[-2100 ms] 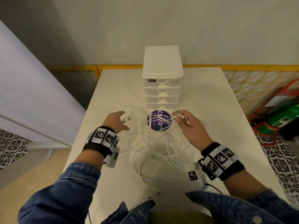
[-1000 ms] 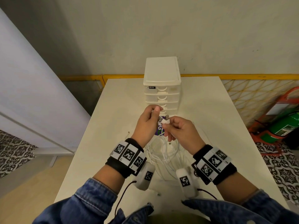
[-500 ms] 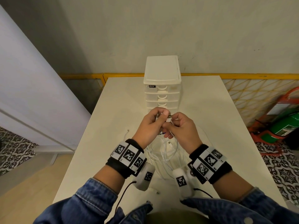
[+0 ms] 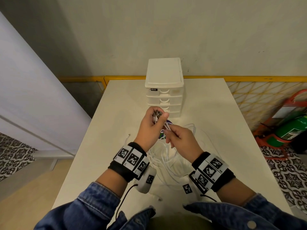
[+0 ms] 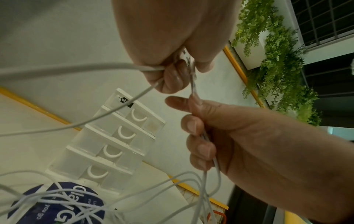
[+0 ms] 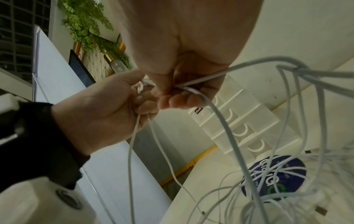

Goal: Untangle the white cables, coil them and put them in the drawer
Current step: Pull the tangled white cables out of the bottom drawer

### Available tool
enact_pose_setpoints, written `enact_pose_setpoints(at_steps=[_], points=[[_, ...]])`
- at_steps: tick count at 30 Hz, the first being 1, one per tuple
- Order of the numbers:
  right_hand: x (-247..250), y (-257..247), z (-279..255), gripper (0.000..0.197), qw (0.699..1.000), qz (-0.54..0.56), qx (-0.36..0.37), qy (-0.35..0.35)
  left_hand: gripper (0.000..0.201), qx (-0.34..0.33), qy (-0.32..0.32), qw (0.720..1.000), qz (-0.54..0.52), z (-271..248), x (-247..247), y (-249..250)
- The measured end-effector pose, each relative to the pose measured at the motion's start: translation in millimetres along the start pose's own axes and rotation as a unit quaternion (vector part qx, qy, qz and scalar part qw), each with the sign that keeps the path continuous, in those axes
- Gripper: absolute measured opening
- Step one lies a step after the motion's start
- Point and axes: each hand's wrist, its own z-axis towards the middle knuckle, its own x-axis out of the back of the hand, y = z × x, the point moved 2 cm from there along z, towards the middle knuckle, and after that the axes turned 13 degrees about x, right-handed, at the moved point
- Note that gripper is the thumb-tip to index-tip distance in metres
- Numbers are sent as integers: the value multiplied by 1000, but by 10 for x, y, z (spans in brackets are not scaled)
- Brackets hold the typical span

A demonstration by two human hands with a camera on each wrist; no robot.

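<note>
Several tangled white cables point(image 4: 163, 161) hang from both hands and lie heaped on the white table point(image 4: 216, 130) in front of a small white drawer unit point(image 4: 164, 90), whose drawers are all closed. My left hand point(image 4: 157, 116) is raised before the lower drawers and grips a bundle of metal plug ends. Just below it, my right hand point(image 4: 169, 133) is curled round the strands. In the left wrist view a taut strand point(image 5: 193, 84) runs between the two hands. The right wrist view shows loops point(image 6: 229, 136) dropping onto a round purple sticker point(image 6: 273, 178).
A loose cable end point(image 4: 128, 136) lies on the table left of my hands, another point(image 4: 157, 198) near the front edge. A yellow rail point(image 4: 249, 78) runs behind the table. On the floor to the right stands a green extinguisher point(image 4: 289, 131); a white panel point(image 4: 25, 97) is at the left.
Two seconds ago the hands were apart over the heap. They met at the plugs before the drawers; now the right hand has slid down the strands towards me while the left keeps the plugs.
</note>
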Motion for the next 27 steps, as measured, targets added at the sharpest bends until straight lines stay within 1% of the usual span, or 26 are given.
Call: enact_pose_setpoints(at_steps=[2, 4, 7, 11, 13, 14, 16, 17, 19, 21, 22, 24, 25, 27], points=[[-28, -10, 6, 33, 1000, 0, -6, -9, 9, -4, 9, 1000, -2, -9, -23, -12], [-56, -20, 25, 35, 1000, -7, -10, -25, 8, -1, 17, 1000, -12, -12, -33, -18], [-111, -58, 30, 32, 997, -10, -19, -70, 9, 6, 21, 1000, -10, -15, -56, -15], [-156, -3, 9, 28, 993, 33, -72, -93, 10, -4, 10, 1000, -12, -35, -93, 13], [-161, 16, 3, 30, 991, 34, -77, -109, 13, 13, -20, 999, -41, -47, -107, 39], [-160, 22, -2, 30, 989, 34, -77, -122, 15, 28, -51, 996, -66, -54, -125, 63], [-152, -38, -17, 21, 985, 79, -78, -131, 20, 56, -116, 985, -119, -70, -156, 132], [-150, -75, -16, 18, 982, 113, -77, -127, 22, 64, -138, 979, -137, -70, -159, 166], [-134, -136, -14, 19, 973, 183, -68, -120, 23, 65, -161, 972, -158, -54, -138, 238], [-121, -176, -3, 24, 965, 226, -51, -125, 22, 57, -162, 972, -160, -25, -90, 288], [-116, -184, 7, 26, 965, 225, -43, -127, 21, 52, -164, 972, -160, -11, -61, 310], [-102, -162, 18, 18, 974, 188, -21, -127, 21, 31, -165, 971, -169, 15, 17, 375], [-95, -132, 11, 15, 979, 156, -7, -128, 20, 14, -155, 972, -176, 29, 77, 421], [-63, -45, -28, 15, 988, 104, 4, -114, 19, -23, -114, 973, -199, 69, 230, 526]])
